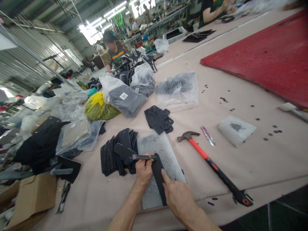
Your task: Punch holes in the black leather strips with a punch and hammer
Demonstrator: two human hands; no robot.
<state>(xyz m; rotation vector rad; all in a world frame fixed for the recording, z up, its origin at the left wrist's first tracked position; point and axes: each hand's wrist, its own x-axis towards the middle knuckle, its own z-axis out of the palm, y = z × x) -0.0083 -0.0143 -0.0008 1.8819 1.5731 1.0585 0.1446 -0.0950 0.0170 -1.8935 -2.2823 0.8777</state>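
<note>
Head view: the left hand (143, 171) has its grip closed around a narrow metal tool (141, 157), which lies roughly level across the top of the fist. Its far end points toward a fanned stack of black pieces (113, 157). The right hand (179, 197) closes on nothing. It lies flat, with its forefinger stretched along a black strip (157, 173) and pressing it down.

The strip lies lengthwise on a speckled grey pad (168, 150) on the surface (240, 166), running from just under the left fist back toward the near edge. So it is touching both hands: its far end sits beneath the left grip and the tool, and its near half is under the right palm.

To do this well, I judge that the strip should stay flat and fully on the pad, not overhanging the bare surface. The right fingers should stay well back from the tool's working end. The left grip should be firm enough that the tool cannot skid on the smooth black material. Which end of the tool bears on the strip cannot be told from here.

A hammer with a red and black handle (207, 158) lies just right of the pad, apart from both hands. Small snips (208, 135) and a grey block (236, 130) lie beyond it.
</note>
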